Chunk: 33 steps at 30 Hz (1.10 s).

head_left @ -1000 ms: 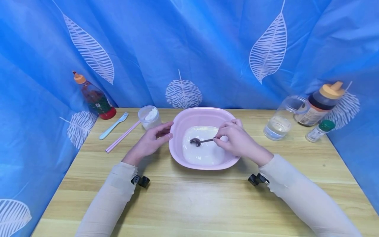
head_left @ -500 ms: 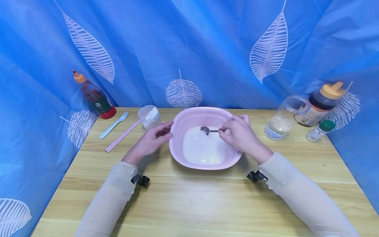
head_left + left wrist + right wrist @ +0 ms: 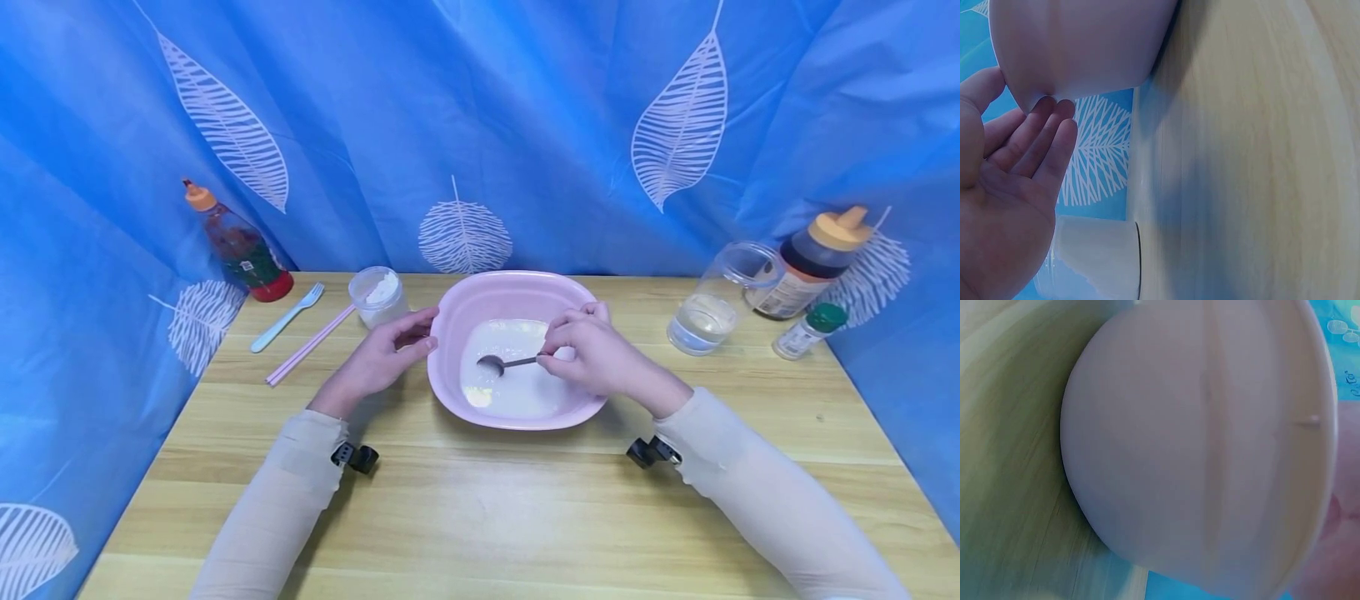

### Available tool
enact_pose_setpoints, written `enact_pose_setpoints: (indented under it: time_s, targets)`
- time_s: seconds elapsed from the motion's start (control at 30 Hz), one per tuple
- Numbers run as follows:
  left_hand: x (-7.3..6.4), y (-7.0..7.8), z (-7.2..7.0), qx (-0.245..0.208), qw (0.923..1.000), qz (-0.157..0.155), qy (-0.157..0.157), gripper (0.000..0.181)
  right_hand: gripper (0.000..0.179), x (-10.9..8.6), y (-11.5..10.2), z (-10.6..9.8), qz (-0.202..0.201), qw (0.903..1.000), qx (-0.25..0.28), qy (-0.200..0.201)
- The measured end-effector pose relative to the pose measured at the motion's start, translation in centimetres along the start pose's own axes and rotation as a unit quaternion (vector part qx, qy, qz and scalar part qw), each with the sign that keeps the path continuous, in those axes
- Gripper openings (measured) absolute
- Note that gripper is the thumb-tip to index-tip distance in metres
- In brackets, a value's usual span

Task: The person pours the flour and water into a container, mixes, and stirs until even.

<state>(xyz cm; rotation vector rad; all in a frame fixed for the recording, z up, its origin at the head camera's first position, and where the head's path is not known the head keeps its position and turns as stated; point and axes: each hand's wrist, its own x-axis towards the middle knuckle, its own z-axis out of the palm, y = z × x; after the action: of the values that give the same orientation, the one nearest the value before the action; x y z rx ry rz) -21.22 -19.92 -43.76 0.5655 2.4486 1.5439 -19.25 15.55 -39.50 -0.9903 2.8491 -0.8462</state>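
A pink plastic basin (image 3: 504, 283) with shallow white liquid (image 3: 517, 392) in it stands mid-table. My right hand (image 3: 596, 354) reaches over its right rim and pinches the handle of a dark metal spoon (image 3: 492, 363), whose bowl lies at the liquid, left of the middle. At the basin's left end, my left hand (image 3: 386, 358) touches the rim with its thumb and fingertips; in the left wrist view its fingers (image 3: 1054, 147) are nearly straight below the rim. The right wrist view shows mostly the basin's outer wall (image 3: 1166, 437), and the spoon is hidden there.
Behind the left hand stands a clear jar of white powder (image 3: 381, 300). Pink chopsticks (image 3: 310, 346), a blue fork (image 3: 287, 318) and a red sauce bottle (image 3: 247, 250) are farther left. To the right are a clear pitcher (image 3: 701, 321), a dark sauce bottle (image 3: 806, 267) and a green-capped shaker (image 3: 812, 331).
The right hand moves the spoon through the liquid: first back and to the right, then forward and left again. My left hand and the basin stay nearly in place.
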Motion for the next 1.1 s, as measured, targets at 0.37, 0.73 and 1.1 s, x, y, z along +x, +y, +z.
enact_pose_setpoints:
  time_s: [0.37, 0.73, 1.1]
  targets:
    - [-0.1, -0.1, 0.0, -0.001, 1.0, 0.007, -0.002, 0.057, 0.005, -1.6, 0.4, -0.7, -0.063, 0.9978, 0.013, -0.014]
    - [-0.1, -0.1, 0.0, 0.004, 1.0, 0.004, -0.001, 0.057, 0.006, -1.4, -0.2, 0.2, -0.129, 0.9915, 0.009, -0.012]
    - [-0.1, -0.1, 0.0, 0.002, 1.0, 0.005, 0.002, 0.056, 0.009, -0.4, -1.2, 0.9, -0.02, 0.9992, -0.024, 0.023]
